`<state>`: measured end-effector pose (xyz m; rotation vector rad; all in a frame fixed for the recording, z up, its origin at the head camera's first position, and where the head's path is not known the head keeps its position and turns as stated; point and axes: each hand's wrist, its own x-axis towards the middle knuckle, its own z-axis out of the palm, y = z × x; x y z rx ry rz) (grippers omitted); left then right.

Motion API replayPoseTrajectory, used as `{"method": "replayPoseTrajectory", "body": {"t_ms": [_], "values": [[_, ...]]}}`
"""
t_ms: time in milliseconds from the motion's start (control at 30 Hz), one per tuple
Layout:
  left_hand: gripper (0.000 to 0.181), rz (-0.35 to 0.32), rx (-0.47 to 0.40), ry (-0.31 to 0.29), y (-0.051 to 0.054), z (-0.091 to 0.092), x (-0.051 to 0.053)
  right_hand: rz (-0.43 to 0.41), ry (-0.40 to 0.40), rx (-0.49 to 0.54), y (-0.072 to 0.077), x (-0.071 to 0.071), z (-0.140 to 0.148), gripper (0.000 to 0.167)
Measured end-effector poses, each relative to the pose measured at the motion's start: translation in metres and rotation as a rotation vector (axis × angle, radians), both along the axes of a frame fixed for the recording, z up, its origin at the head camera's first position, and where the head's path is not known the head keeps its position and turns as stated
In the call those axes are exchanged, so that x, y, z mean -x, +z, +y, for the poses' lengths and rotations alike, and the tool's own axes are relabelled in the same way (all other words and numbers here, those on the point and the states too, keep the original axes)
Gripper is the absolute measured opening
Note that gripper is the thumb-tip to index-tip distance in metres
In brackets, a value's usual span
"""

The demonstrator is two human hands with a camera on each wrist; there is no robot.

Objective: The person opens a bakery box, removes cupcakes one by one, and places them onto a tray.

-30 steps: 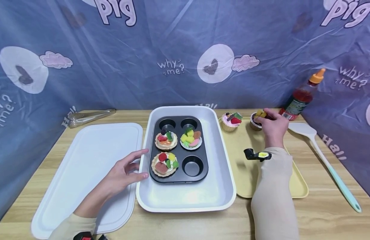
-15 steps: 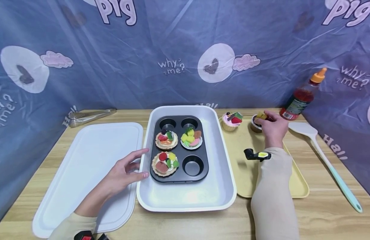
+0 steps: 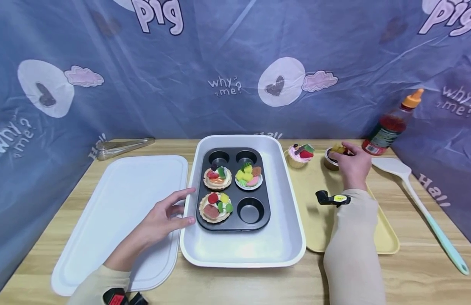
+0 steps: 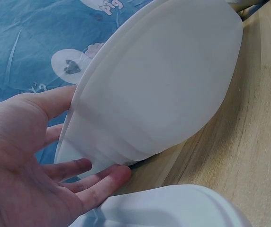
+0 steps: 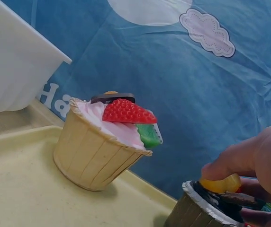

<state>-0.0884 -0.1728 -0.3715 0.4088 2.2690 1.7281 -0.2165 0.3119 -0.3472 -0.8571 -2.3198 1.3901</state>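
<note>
My right hand (image 3: 355, 166) pinches the topping of a dark cupcake (image 3: 330, 162) at the back of the yellow tray (image 3: 313, 228); in the right wrist view, its fingers are on the yellow fruit (image 5: 221, 183). Left of it stands a pink-topped cupcake (image 3: 299, 156), also in the right wrist view (image 5: 97, 151). My left hand (image 3: 163, 216) touches the left side of a white bin (image 3: 300, 250), fingers loosely spread; the left wrist view shows them along its outer wall (image 4: 159, 71). Inside the bin, a black muffin pan (image 3: 235, 216) holds several fruit tarts (image 3: 216, 212).
A white tray (image 3: 124, 190) lies at the left, with metal tongs (image 3: 124, 146) behind it. A red sauce bottle (image 3: 388, 127) stands at the back right. A white spatula with a mint handle (image 3: 437, 228) lies right of the yellow tray.
The head view has shifted slightly, so the scene sits further right in it. The dark cupcake has moved very slightly nearer with my right hand on it; my left hand stays at the bin.
</note>
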Motion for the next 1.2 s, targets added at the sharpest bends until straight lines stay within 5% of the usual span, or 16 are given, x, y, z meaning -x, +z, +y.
{"method": "replayPoseTrajectory", "body": {"t_ms": [333, 667, 767, 1000, 1200], "values": [[0.073, -0.018, 0.008, -0.014, -0.001, 0.003, 0.001, 0.005, 0.008, 0.032, 0.012, -0.011, 0.000, 0.069], [0.072, -0.043, 0.010, -0.012, -0.002, 0.002, 0.001, 0.210, -0.018, 0.185, 0.043, -0.019, -0.024, 0.059], [0.072, -0.046, 0.022, -0.004, -0.002, 0.002, 0.001, 0.282, 0.034, 0.192, 0.056, -0.021, -0.036, 0.055], [0.072, -0.037, 0.017, 0.007, -0.002, 0.002, 0.002, 0.556, 0.213, 0.433, 0.080, -0.023, -0.078, 0.030], [0.071, -0.024, 0.030, 0.019, -0.001, 0.001, 0.003, 0.581, 0.372, 0.450, 0.088, -0.023, -0.116, 0.024]]}}
